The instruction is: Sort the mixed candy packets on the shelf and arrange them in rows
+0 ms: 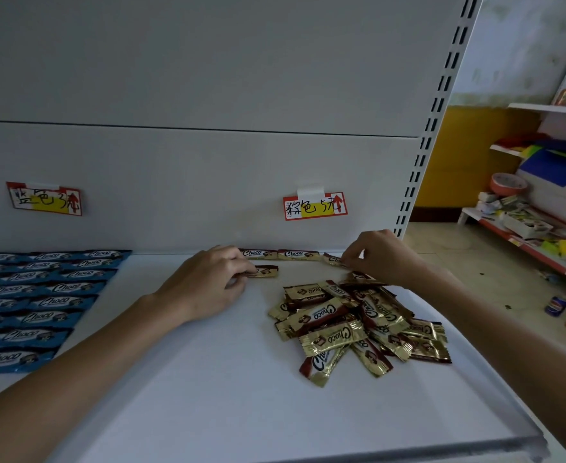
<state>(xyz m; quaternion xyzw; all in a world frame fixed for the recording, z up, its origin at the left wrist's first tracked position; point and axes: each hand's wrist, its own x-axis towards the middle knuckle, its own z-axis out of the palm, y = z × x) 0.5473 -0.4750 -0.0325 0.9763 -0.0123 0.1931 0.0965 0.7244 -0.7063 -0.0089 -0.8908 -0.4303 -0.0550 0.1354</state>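
1. The shelf [208, 389] is carrying everything: a white deck against a back panel, with a handwritten tag [314, 207] taped above the brown side.
2. The blue packets [40, 295] are lying in finished rows at the far left, long axes running left to right and logos reading upright.
3. The brown-and-gold pile [358, 325] is sitting right of centre, its packets crossing at every angle and some upside down. The right forearm is passing just over its back edge, so a dragged wrist could scatter it.
4. The left hand [208, 279] is curling its fingers, pinching the left end of a brown packet [268, 271] that is lying flat, lengthwise left to right, just in front of the back row.
5. The right hand [378, 255] is pinching another brown packet [333, 260] with its fingertips at the row's right end. This one is sitting slightly tilted.
6. The back row [281, 254] is holding two packets end to end against the panel, logos upright.
7. Likely slips: the tilted packet is settling crooked, or either hand is nudging the light wrappers already placed and breaking the line.
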